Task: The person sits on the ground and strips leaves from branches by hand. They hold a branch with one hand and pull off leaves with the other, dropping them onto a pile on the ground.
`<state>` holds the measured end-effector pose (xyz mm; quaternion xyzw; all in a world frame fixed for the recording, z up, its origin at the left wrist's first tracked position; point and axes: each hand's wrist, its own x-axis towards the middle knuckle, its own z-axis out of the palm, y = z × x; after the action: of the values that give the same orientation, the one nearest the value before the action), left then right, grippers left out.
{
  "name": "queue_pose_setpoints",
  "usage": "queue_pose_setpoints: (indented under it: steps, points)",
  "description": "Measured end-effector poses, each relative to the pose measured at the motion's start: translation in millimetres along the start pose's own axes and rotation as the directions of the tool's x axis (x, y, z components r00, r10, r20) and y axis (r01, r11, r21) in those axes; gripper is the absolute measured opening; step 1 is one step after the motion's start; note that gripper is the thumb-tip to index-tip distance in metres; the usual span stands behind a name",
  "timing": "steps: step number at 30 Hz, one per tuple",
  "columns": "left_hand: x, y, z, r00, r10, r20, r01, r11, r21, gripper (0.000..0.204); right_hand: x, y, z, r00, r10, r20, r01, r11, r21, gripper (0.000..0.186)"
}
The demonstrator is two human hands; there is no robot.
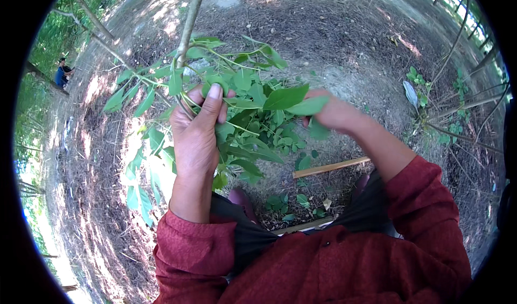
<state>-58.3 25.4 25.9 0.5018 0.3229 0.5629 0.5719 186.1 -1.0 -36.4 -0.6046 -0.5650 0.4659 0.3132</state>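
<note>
My left hand [195, 134] is closed round thin green stems beside a slender grey-brown trunk [191, 23], its thumb pressed on top of them. Broad green leaves [285, 97] spread from this grip to the right. At the right end of the foliage is my right hand [333, 113], smeared by motion. Leaves cover most of its fingers, so whether it grips anything cannot be made out. More leafy twigs [142, 193] hang left of my left wrist, and a denser green clump [280, 134] sits below and between the hands.
A flat wooden strip [331, 167] lies near my feet, by a purplish boot [243, 202]. Bare branching stems [463, 108] stand at the right, beside a pale object [410, 94]. Thin trees line the left, where a person in blue [62, 75] is far off. Dry litter covers the ground.
</note>
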Motion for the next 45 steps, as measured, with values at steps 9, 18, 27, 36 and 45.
queue_pose_setpoints:
  steps: [9,18,27,36,45]
  points:
    - [-2.1,-1.8,-5.5,0.999,0.001,0.038,-0.010,0.973,0.229,0.009,-11.2,-31.7,-65.2,0.998,-0.067,-0.012,0.063,0.843,0.534,0.010]
    - [-5.6,-4.2,10.3,0.950,-0.251,0.183,0.194,0.939,0.284,0.009,-21.0,-49.3,8.4,0.939,-0.316,0.133,0.300,0.946,0.125,0.038]
    - [-6.1,-3.6,9.8,0.942,-0.276,0.191,0.234,0.948,0.217,0.016,-29.1,-49.9,20.3,0.786,-0.470,0.402,0.495,0.868,0.046,0.023]
    - [-5.7,-1.2,8.5,0.958,-0.253,0.137,0.218,0.949,0.228,0.018,-33.1,-60.5,14.7,0.753,-0.499,0.429,0.513,0.854,0.093,0.019]
    - [19.4,-10.4,-15.5,0.977,-0.123,-0.172,0.145,0.982,0.120,0.018,-81.0,-69.8,41.8,0.637,-0.614,0.466,0.764,0.584,-0.275,0.012]
